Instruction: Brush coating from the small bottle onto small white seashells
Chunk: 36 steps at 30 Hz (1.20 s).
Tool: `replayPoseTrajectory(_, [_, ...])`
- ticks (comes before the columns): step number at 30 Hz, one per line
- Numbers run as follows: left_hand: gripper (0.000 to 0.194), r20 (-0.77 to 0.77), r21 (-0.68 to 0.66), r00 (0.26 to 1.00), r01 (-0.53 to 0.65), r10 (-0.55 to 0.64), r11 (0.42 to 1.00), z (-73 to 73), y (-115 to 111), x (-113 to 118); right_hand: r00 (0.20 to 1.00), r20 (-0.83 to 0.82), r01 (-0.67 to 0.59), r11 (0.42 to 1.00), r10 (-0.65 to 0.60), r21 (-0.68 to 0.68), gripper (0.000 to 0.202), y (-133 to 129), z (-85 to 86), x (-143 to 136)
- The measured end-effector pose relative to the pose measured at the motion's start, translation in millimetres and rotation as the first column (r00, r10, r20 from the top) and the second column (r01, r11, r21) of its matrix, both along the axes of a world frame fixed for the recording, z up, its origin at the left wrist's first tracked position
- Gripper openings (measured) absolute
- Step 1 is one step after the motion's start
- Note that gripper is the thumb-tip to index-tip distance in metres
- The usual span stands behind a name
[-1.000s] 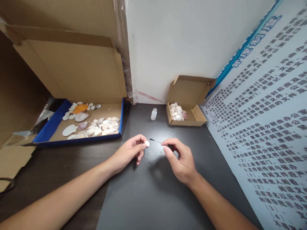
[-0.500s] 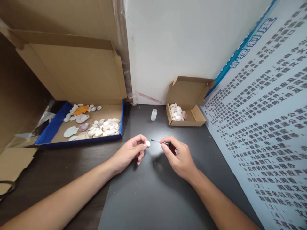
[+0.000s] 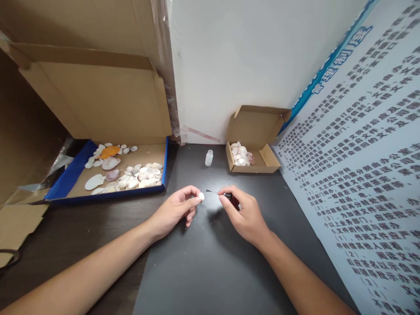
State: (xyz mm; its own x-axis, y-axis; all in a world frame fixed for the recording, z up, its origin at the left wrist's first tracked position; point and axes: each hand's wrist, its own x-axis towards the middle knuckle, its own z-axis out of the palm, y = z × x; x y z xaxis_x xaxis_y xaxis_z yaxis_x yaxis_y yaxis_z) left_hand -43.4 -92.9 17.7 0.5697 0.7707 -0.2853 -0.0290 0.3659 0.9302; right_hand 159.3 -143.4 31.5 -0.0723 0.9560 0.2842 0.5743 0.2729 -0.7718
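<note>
**Shell and brush meet over the dark surface**

Dark matte surface (image 3: 210, 271) in the foreground, white wall behind, and right at the centre we have the action. Left hand (image 3: 175, 211) has its grip pinched down on a small round white shell (image 3: 201, 197), thumb and forefinger closed on it, the shell held just above the surface with the other fingers curled under. Right hand (image 3: 244, 215) comes in from the other side, its grip closed tight around the black handle of a thin black-tipped brush (image 3: 215, 193); the bristle end points left and sits just beside the shell, whether it touches is too fine to call. Both forearms angle in from the bottom corners.

Moving outward: a small clear plastic bottle with a white cap (image 3: 208, 158) stands upright behind the hands, near the wall. Just to its right, a small open brown cardboard box (image 3: 266, 162) with its lid flipped up holds a little heap of pale shells in its left end. Over on the left, well apart from the hands, a wide flat tray-like box with blue outer walls (image 3: 70, 177) carries a spread of white, pinkish and one orange shell, and its big cardboard lid (image 3: 95, 100) stands open above it. Along the right edge, a large pale-blue printed poster with rows of black characters (image 3: 361, 175) leans in at a slant.
</note>
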Motion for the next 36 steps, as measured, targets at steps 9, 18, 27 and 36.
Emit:
replayPoseTrajectory(9, [0.025, -0.022, 0.012, 0.999, -0.034, 0.034, 0.999, 1.2, -1.0, 0.6, 1.000, -0.024, -0.018, 1.000, 0.018, -0.023, 0.013, 0.2, 0.9, -0.2])
replayPoseTrajectory(18, [0.020, -0.033, 0.026, 0.999, -0.009, 0.010, 1.000, -0.6, -1.4, 0.5, 0.985, -0.162, -0.081, 0.988, 0.060, -0.129, 0.014, -1.3, 2.5, -0.2])
replayPoseTrajectory(27, [0.023, -0.041, 0.027, 0.999, 0.003, -0.002, 1.000, -0.1, -0.4, 0.8, 0.989, -0.146, -0.058, 0.987, 0.036, -0.150, 0.017, -2.0, 3.7, -1.2])
replayPoseTrajectory(36, [0.026, -0.020, 0.033, 1.000, 0.006, -0.005, 0.999, 3.1, -2.7, 1.1, 1.000, 0.002, -0.019, 0.996, 0.019, -0.088, 0.014, -0.3, 3.3, -1.8])
